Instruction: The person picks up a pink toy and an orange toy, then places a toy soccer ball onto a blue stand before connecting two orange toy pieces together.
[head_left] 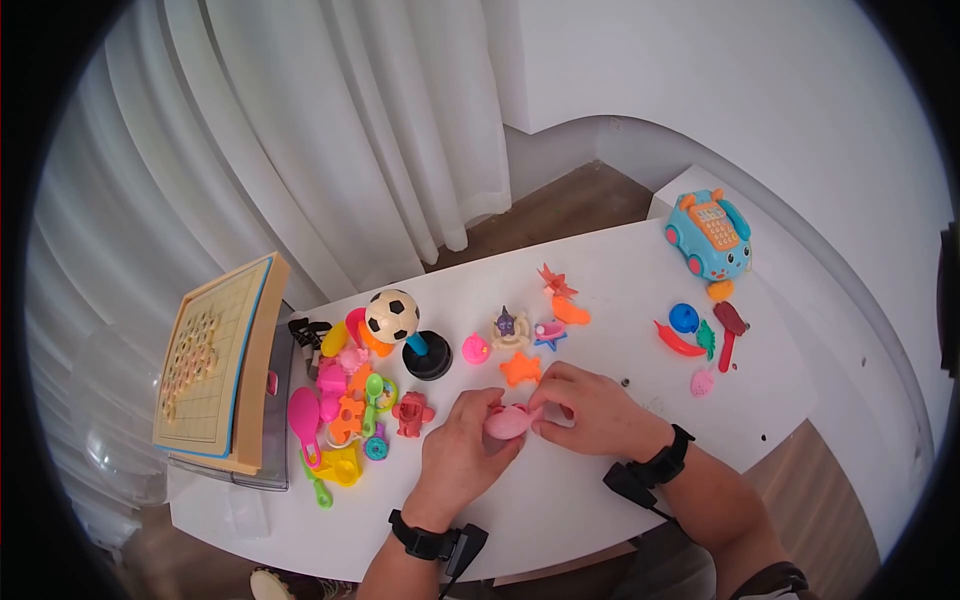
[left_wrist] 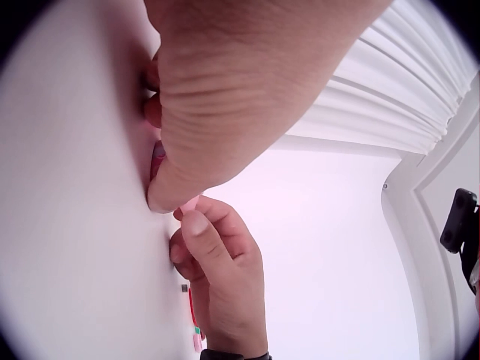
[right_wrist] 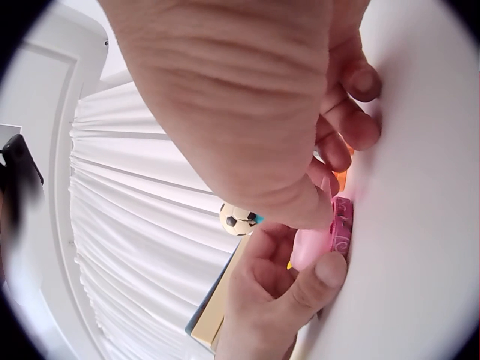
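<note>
Over the front middle of the table, my left hand (head_left: 462,448) holds a smooth, light pink lump (head_left: 508,422), soft like modelling dough, between thumb and fingers. Against it, close over the tabletop, sits a darker pink mould (right_wrist: 343,225) with raised patterns on its side. From the other side my right hand (head_left: 598,412) pinches a thin pink end of the lump with thumb and forefinger. Just beyond both hands lies an orange mould (head_left: 520,369). A red figure-shaped mould (head_left: 412,413) is left of the left hand. My fingers hide part of the lump and mould.
Bright toy tools and moulds crowd the left side, including a pink spoon (head_left: 304,420). Behind them are a soccer ball (head_left: 392,316) and a black round base (head_left: 428,357). A board game box (head_left: 222,365) leans far left. A toy telephone (head_left: 708,235) stands back right, near a red hammer (head_left: 729,330).
</note>
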